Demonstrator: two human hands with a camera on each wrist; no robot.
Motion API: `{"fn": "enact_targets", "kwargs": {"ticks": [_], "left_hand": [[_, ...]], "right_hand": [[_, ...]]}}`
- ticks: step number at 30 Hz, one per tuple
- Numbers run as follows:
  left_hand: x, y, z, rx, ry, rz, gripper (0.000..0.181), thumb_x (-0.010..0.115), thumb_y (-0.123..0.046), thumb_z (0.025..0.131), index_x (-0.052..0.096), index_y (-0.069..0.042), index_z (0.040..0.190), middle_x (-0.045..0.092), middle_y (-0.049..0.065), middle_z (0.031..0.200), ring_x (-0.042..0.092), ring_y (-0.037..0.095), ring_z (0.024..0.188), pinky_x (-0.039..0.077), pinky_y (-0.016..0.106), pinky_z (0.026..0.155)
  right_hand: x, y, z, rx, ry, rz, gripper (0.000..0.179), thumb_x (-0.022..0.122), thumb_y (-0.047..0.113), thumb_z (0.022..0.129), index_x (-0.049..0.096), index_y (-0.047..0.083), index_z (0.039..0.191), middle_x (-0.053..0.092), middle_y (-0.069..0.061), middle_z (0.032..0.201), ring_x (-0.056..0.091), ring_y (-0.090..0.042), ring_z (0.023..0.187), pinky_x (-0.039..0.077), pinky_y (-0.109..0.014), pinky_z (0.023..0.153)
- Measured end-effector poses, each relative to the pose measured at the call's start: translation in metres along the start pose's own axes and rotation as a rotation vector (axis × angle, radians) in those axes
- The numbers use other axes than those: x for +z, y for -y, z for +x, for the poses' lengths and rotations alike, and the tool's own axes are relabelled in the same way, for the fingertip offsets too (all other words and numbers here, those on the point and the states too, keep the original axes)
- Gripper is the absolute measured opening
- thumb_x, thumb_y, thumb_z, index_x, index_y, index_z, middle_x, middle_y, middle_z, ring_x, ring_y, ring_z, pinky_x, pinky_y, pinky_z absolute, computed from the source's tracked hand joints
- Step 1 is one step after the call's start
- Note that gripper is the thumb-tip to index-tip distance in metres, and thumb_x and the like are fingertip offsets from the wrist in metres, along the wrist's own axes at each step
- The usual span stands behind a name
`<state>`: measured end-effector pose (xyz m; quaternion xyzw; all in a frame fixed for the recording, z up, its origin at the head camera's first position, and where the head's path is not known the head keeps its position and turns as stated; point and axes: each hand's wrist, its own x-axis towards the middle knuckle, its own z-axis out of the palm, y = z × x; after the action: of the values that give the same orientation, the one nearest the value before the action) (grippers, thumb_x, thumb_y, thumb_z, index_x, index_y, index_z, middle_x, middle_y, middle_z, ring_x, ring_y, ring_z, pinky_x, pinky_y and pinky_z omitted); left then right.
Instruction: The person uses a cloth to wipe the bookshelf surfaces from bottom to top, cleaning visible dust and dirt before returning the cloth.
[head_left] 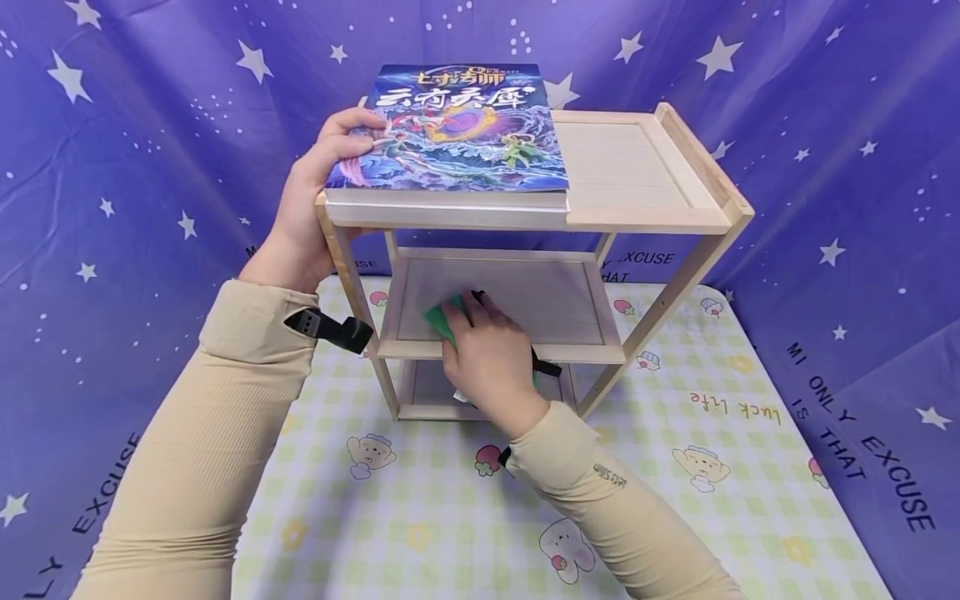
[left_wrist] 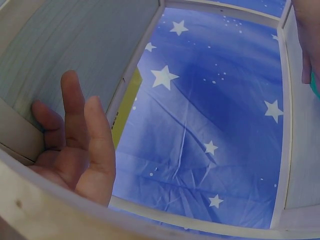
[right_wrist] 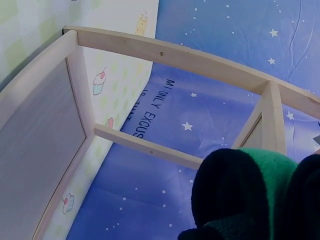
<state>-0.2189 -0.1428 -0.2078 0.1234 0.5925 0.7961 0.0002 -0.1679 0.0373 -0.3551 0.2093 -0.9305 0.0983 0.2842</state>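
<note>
3-tier shelf (head_left: pixel 618 162), book (head_left: pixel 457 125) on top; left hand (head_left: pixel 315 179) clasping shelf end, right hand (head_left: pixel 493 360) gripping green cloth (head_left: pixel 441 319) on middle tier (head_left: pixel 555 292)

Green cloth (head_left: pixel 441 318) lies on the middle shelf (head_left: pixel 547 292) of a wooden rack (head_left: pixel 663 307).

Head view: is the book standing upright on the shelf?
No, the book lies flat on the top shelf, with its illustrated cover facing up.

Left grip (head_left: pixel 309 185) above right grip (head_left: pixel 491 360)
</note>
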Motion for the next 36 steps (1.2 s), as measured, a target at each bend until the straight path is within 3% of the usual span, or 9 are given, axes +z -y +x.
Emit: {"fn": "enact_targets", "kwargs": {"ticks": [36], "left_hand": [[0.000,0.001,0.001,0.006,0.006,-0.039,0.019,0.048,-0.024,0.094,0.060,-0.029,0.108,0.040,0.005,0.143,0.055,0.025,0.110,0.045,0.032,0.080]], "right_hand": [[0.012,0.013,0.002,-0.104,-0.148,-0.048,0.028,0.068,0.018,0.085,0.073,0.013,0.112,0.073,-0.013,0.115,0.070,-0.034,0.105,0.058,-0.041,0.080]]}}
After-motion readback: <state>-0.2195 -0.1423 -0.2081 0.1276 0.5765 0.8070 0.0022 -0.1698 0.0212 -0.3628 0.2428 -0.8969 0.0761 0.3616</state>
